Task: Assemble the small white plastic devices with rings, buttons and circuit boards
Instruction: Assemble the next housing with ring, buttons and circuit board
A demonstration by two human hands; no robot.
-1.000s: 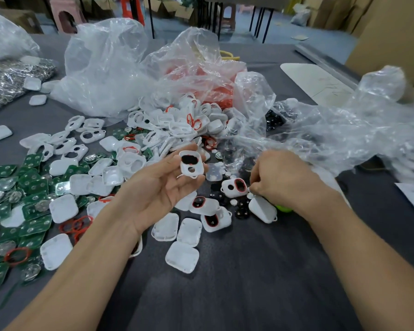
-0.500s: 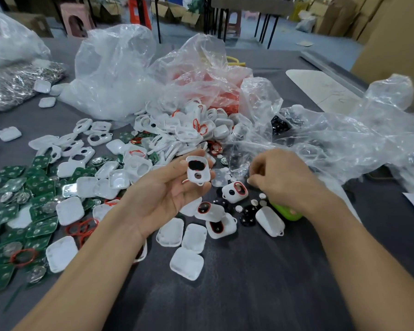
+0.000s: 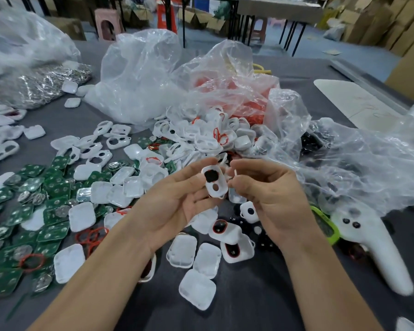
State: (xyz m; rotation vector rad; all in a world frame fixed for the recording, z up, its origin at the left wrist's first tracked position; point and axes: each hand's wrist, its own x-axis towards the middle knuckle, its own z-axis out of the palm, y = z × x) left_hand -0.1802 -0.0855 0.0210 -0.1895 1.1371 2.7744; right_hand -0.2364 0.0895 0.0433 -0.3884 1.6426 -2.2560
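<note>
Left hand grips a white shell at centre, fingers curled round it. Right hand, at its 3 o'clock, has curled fingers; whether they hold anything is unclear. Boards lie at 9 o'clock.

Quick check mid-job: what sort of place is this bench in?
Probably a small factory or warehouse assembly room: bulk heaps of white plastic shells and green circuit boards cover a grey table beside clear plastic bags, with cardboard boxes stacked behind.
</note>
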